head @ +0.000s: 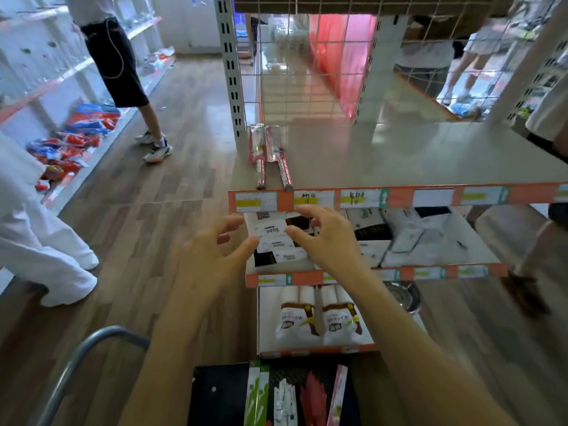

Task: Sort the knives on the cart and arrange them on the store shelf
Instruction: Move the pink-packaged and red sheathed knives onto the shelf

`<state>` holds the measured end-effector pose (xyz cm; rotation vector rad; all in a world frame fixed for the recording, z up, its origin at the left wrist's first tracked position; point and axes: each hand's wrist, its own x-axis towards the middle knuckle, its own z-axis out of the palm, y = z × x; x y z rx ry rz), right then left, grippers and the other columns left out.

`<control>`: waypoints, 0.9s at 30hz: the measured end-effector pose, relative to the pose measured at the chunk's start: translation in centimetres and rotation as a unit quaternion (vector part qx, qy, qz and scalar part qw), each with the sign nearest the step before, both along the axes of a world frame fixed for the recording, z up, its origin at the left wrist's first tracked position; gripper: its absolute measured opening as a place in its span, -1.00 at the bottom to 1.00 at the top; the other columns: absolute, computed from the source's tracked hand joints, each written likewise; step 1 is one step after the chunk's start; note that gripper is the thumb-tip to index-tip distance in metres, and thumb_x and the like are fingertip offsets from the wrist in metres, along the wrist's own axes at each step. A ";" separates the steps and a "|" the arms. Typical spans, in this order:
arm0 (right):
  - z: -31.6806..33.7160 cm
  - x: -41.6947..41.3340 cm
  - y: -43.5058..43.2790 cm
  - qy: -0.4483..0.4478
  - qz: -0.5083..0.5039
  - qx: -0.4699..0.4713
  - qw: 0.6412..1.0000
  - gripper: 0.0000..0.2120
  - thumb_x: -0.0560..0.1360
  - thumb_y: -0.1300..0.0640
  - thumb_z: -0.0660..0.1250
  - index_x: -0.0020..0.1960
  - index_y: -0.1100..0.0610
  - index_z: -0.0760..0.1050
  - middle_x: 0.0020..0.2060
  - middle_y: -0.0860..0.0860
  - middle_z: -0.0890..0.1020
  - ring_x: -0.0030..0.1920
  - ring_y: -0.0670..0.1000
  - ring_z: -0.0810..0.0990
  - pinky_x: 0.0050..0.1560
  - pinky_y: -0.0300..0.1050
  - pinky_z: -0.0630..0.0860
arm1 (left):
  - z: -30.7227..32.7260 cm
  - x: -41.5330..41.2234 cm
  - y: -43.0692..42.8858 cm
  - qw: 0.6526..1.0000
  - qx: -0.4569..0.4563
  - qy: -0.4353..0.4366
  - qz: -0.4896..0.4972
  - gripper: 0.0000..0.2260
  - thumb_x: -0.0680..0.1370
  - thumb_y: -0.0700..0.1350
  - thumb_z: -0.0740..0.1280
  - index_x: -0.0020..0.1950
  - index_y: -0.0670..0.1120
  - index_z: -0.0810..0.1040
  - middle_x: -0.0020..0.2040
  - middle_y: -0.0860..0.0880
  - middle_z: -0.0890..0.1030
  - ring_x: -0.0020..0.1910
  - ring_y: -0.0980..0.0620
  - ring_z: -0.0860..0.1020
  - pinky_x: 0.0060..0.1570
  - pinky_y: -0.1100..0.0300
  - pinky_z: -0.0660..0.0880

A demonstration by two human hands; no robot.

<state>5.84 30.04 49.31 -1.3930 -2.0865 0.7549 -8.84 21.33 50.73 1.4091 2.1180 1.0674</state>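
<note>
Shop: price-tagged shelf (399, 196), stocked packaged goods (316, 318), cart (92, 342).

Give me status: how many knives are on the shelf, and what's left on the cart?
Done: two packaged steel-handled knives lie side by side at the left end of the grey top shelf. In hand: nothing; the left hand and right hand are both open and empty, in front of the shelf edge. Left: several packaged knives in green, white, red and pink sleeves lie on the black cart.

Two empty hands, left hand (212, 253) and right hand (325, 238), below shelf (430, 155) with knives (270, 155).
</note>
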 end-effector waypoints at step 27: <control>-1.2 -1.8 8.9 -0.055 0.080 0.040 0.994 -0.55 0.52 0.04 0.30 0.39 0.02 0.34 0.31 -0.07 0.42 0.24 -0.03 0.46 0.07 -0.36 0.28 | -1.2 0.4 10.0 0.993 0.032 0.110 0.005 -0.64 0.48 -0.05 0.35 0.27 -0.01 0.48 0.17 0.07 0.53 0.15 0.12 0.42 0.04 0.46 0.19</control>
